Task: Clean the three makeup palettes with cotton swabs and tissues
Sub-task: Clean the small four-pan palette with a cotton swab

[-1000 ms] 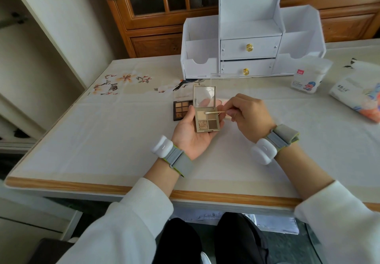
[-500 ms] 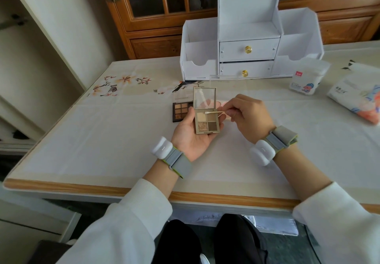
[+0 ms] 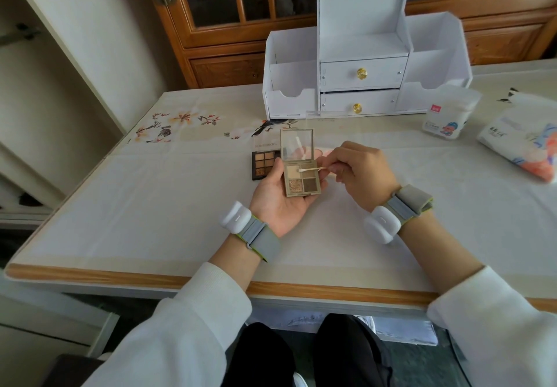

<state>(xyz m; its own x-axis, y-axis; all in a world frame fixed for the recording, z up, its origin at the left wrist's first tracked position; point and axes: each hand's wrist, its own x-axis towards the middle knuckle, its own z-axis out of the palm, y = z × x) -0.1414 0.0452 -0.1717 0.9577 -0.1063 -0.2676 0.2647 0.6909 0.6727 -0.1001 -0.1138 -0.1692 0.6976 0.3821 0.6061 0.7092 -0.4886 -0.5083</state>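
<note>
head view: the left hand (image 3: pixel 280 202) lies palm up just below the middle of the frame, its fingers curled round the edges of a small four-pan palette (image 3: pixel 301 183) whose clear lid stands open toward the top of the frame. the right hand (image 3: pixel 358 175), just right of centre, pinches the stick of a cotton swab (image 3: pixel 313 169) between thumb and fingers. the swab lies almost level, with its tip on the pale upper-left pan.

over the last second very little has shifted. the tip sits nearly where it was, only a touch lower on that same pale pan, and both grips are unchanged. this reads as short rubbing strokes on one spot, so the first palette looks still in hand, with its other pans probably yet to do.

a dark nine-pan palette (image 3: pixel 265 163) lies open on the desk (image 3: pixel 150 205), just left of the held one and partly hidden by it, seemingly untouched. something pinkish with a clear lid shows behind the right hand; whether it is the third palette cannot be told.

at the upper right of the frame the swab box (image 3: pixel 449 115) and the tissue pack (image 3: pixel 524 142) sit well apart from the hands. the white organiser (image 3: pixel 361 73) stands at upper centre.
</note>
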